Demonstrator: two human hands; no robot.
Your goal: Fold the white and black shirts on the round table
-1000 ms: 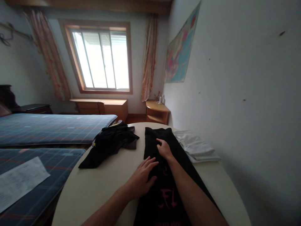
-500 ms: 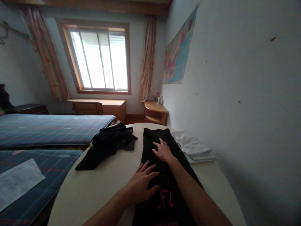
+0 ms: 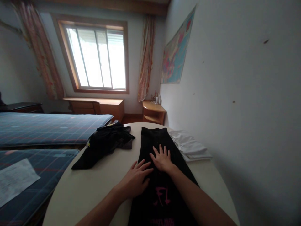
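Note:
A long black garment (image 3: 154, 138) with pink lettering lies flat and narrow on a round cream table (image 3: 101, 188), running away from me. My right hand (image 3: 162, 160) rests on the middle of it, palm down, fingers spread. At its left edge is my left hand (image 3: 137, 177), also palm down with fingers apart, the fingertips over the dark cloth. The near end of the garment runs out of the bottom of the view. Neither hand grips the fabric.
A crumpled heap of black clothing (image 3: 108, 141) lies on the table's left side. White folded cloth (image 3: 188, 144) sits at the right, by the wall. Two plaid mattresses (image 3: 54, 125) stand left of the table, the nearer bearing a paper sheet (image 3: 17, 179).
My right hand has slid a little toward me along the black garment and its fingers have spread. My left hand has shifted slightly left. The whole view has turned slightly right.

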